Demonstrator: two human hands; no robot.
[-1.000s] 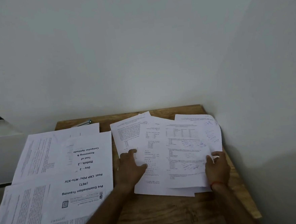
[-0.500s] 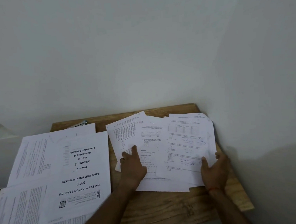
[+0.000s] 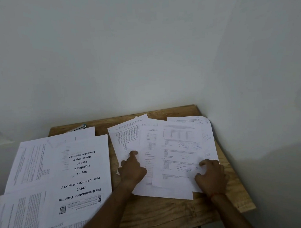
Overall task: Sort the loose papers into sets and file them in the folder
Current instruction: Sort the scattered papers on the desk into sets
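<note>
1. Wooden bench (image 3: 171,217) carries two lots: the loose papers (image 3: 147,149) fanned at the right, by the wall, & a spread of printed sheets (image 3: 30,163) at the left w/ a "Pre Examination Training" cover sheet (image 3: 82,172) on top.
2. Left hand (image 3: 132,170): half a sec ago it lay flat on the fan w/ fingers spread. Now we see only the index out straight, pressing the left-most sheet, nothing gripped.
3. Right hand (image 3: 213,179): before, it stood at the fan's right edge, thumb up. Now it's come over onto the top sheet (image 3: 180,147), fingers bent, tips on the paper. We can't tell if they pinch its edge.
4. The fan's right-side sheets sit more tucked in than 1 s ago.
5. Our read: we're pinning the stack w/ one hand & working the top sheet free w/ the other, i.e. still sorting. Filing not begun; no folder in view.
</note>
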